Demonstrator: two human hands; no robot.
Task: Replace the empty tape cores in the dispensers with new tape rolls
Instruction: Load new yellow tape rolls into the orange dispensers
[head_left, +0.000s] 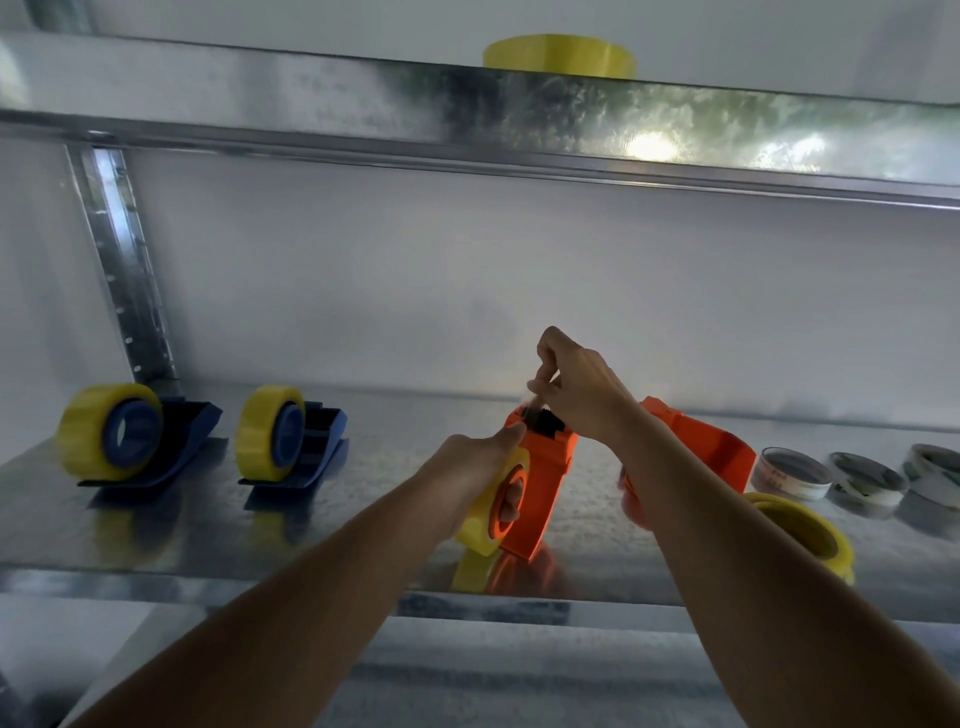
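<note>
While two blue dispensers (140, 439) far left already carry yellow rolls, you grip the orange dispenser (540, 478) centre with your left hand (475, 462); right hand (576, 387) pinches its tape end. Second orange dispenser (696, 441) awaits the near-right roll (800, 530).

A single head-worn, wide-angle view looks forward and slightly down into a metal shelf (322, 519) from close range — both forearms reach in from the bottom edge. The upper shelf (675, 119) crosses the top, seen from just below its front edge.
</note>
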